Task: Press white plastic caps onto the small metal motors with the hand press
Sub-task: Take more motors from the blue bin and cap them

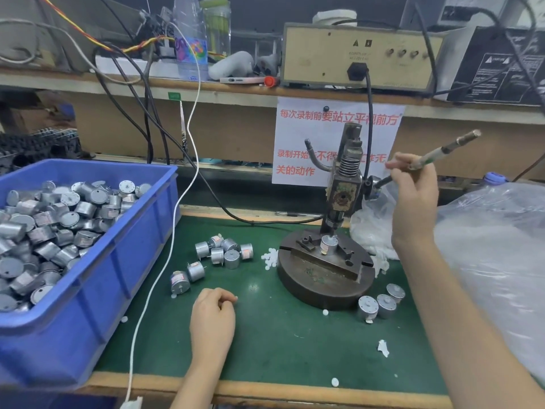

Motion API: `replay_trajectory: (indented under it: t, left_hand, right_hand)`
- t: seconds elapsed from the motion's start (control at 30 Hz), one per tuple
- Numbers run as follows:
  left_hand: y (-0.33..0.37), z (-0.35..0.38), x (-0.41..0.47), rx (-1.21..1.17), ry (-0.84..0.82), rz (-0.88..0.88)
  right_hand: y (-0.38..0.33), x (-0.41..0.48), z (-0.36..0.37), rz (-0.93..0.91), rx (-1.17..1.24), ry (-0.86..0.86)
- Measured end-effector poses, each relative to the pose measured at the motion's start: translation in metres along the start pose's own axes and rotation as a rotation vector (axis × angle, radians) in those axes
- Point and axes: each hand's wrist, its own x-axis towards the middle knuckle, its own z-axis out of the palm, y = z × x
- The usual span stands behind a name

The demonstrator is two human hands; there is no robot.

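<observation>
Closest in, the left hand [213, 314] rested on the green mat [280, 343] with its fingers curled under. A white speck showed at the fingertips [233, 297], maybe a cap, but too tiny to call, so what it held couldn't be told. The blue bin [97, 261] of motors, at 9 o'clock from the hand press [345, 196], was cut off by the frame edge. Loose motors [224, 252] and a small pile of white caps [271, 258] lay between bin and press, with three more motors [380, 304] at 4 o'clock. One motor [328, 245] sat upright in the fixture under the ram; whether it had a cap was hard to see. The right hand [413, 196] was wrapped round the lever [442, 150], which pointed to 2 o'clock. Behind, a paper sign [309, 134] read "每次录制前要站立平视前方" in red, and the press hid part of its lower lines.
</observation>
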Motion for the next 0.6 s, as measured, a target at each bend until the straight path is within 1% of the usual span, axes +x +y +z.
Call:
replay_trajectory:
  t: [0.03, 0.07, 0.13, 0.17, 0.2, 0.23, 0.3, 0.37, 0.43, 0.5, 0.53, 0.6]
  left_hand:
    - [0.000, 0.000, 0.000, 0.001, 0.001, 0.001]
    - [0.001, 0.000, 0.001, 0.007, 0.001, 0.005]
    - [0.000, 0.000, 0.000, 0.016, -0.006, 0.009]
    - [-0.001, 0.000, 0.001, 0.014, -0.008, 0.009]
    - [-0.001, 0.000, 0.000, 0.012, -0.010, 0.009]
    - [-0.001, 0.000, 0.000, 0.008, -0.008, 0.011]
    - [-0.001, 0.000, 0.001, 0.006, -0.002, 0.008]
    - [-0.001, 0.000, 0.000, 0.003, -0.005, -0.001]
    - [-0.002, 0.000, 0.000, -0.017, -0.011, 0.002]
    - [-0.001, 0.000, 0.000, -0.020, -0.010, -0.002]
    - [-0.001, 0.000, -0.001, -0.015, -0.010, -0.002]
    - [-0.002, 0.000, 0.000, -0.008, -0.009, 0.001]
  right_hand:
    - [0.008, -0.006, -0.004, -0.001, -0.052, 0.012]
    - [0.019, -0.013, -0.009, 0.039, -0.129, 0.039]
    - [0.047, -0.029, -0.020, 0.207, -0.373, 0.097]
    - [0.063, -0.038, -0.026, 0.298, -0.494, 0.079]
    - [0.078, -0.049, -0.030, 0.352, -0.579, 0.030]
    - [0.089, -0.058, -0.031, 0.365, -0.633, -0.036]
    - [0.100, -0.071, -0.026, 0.326, -0.682, -0.161]
    - [0.102, -0.073, -0.016, 0.235, -0.742, -0.262]
    - [0.103, -0.069, -0.004, 0.129, -0.867, -0.361]
    - [0.103, -0.064, 0.007, 0.085, -0.993, -0.449]
    - [0.102, -0.063, 0.011, 0.076, -1.019, -0.460]
    - [0.101, -0.063, 0.015, 0.040, -1.037, -0.429]
